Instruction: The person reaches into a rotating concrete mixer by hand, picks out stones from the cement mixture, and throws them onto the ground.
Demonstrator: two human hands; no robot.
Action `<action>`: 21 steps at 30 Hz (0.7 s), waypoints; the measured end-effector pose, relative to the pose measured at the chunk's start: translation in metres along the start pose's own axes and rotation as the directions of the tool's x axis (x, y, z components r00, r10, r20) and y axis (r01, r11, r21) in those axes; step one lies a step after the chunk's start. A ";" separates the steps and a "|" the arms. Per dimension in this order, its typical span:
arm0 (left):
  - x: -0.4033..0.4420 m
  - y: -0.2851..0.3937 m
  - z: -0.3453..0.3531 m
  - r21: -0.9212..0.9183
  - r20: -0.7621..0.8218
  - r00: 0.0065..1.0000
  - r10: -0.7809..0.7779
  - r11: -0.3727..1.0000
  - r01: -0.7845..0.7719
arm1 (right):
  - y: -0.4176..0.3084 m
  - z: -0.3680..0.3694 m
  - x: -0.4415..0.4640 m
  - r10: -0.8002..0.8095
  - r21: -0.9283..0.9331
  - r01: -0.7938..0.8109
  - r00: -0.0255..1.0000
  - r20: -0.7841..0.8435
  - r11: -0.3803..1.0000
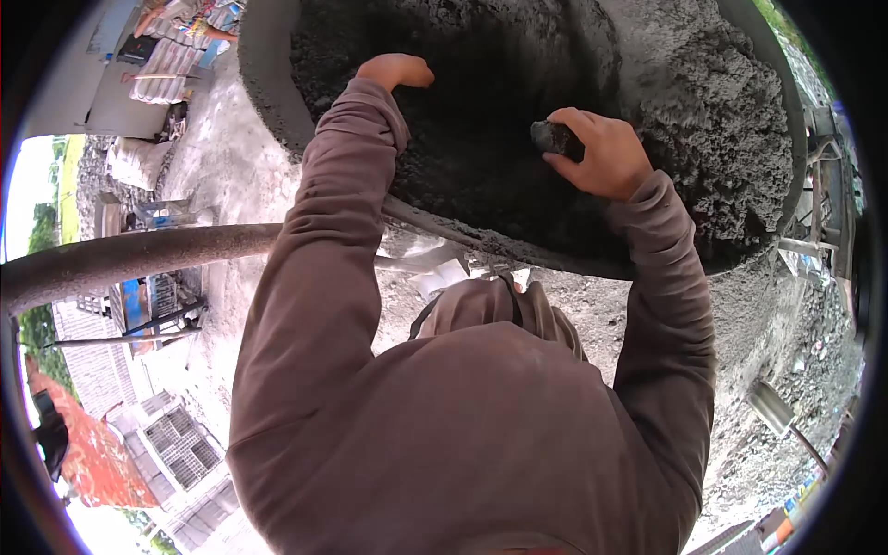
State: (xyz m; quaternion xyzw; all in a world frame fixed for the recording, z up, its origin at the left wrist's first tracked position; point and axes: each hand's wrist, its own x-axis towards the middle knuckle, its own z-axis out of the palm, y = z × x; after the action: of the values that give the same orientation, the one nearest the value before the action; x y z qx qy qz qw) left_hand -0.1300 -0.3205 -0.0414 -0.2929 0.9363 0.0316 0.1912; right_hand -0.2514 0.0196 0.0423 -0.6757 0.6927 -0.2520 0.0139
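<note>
My right hand (pixel 601 154) is closed on a dark grey stone (pixel 555 138), pinched between thumb and fingers above the inside of a large round mixing drum (pixel 270 69). Grey, crumbly concrete mix (pixel 717 111) coats the drum's inner wall and lies thickest on the right. My left hand (pixel 398 70) reaches over the drum's near rim on the left side, its back turned towards me. Most of its fingers are hidden, so whether it grips anything is unclear. Deep shadow fills the drum's middle between the two hands.
A thick metal bar (pixel 148 259) runs in from the left towards my left arm. Stacked sacks (pixel 168 72) stand at upper left, near part of another person. Crates (pixel 180 447) lie at lower left. A shovel-like tool (pixel 772 407) rests on the gravel at right.
</note>
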 end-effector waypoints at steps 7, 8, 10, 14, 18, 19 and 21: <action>-0.006 0.019 -0.031 -0.090 -0.052 0.963 0.265 0.959 -0.268 | 0.017 -0.011 0.008 0.169 0.009 -0.169 0.982 -0.079 0.986; -0.006 0.019 -0.029 -0.113 -0.032 0.962 0.272 0.955 -0.274 | 0.019 -0.014 0.008 0.232 -0.009 -0.233 0.970 -0.072 0.972; -0.004 0.019 -0.021 -0.137 -0.018 0.959 0.282 0.950 -0.282 | 0.031 -0.015 0.008 0.286 0.039 -0.284 0.957 -0.045 0.958; -0.005 0.028 -0.021 -0.062 0.091 0.972 0.216 0.976 -0.211 | 0.072 -0.011 -0.005 0.429 0.044 -0.431 0.902 0.044 0.901; 0.007 0.027 -0.016 -0.055 0.118 0.949 0.292 0.956 -0.287 | 0.102 -0.008 -0.018 0.589 -0.165 -0.569 0.800 0.115 0.806; 0.006 0.028 -0.016 -0.062 0.121 0.943 0.310 0.950 -0.305 | 0.106 -0.010 -0.020 0.603 -0.176 -0.581 0.789 0.116 0.794; -0.002 0.031 -0.026 -0.001 0.132 0.918 0.374 0.926 -0.378 | 0.109 -0.019 -0.021 0.661 -0.068 -0.658 0.749 0.049 0.750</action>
State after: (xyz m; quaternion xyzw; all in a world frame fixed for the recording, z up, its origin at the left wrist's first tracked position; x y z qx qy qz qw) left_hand -0.1546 -0.2981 -0.0186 -0.1026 0.9610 0.0752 0.2456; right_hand -0.3579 0.0418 0.0118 -0.3965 0.8912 -0.1908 0.1102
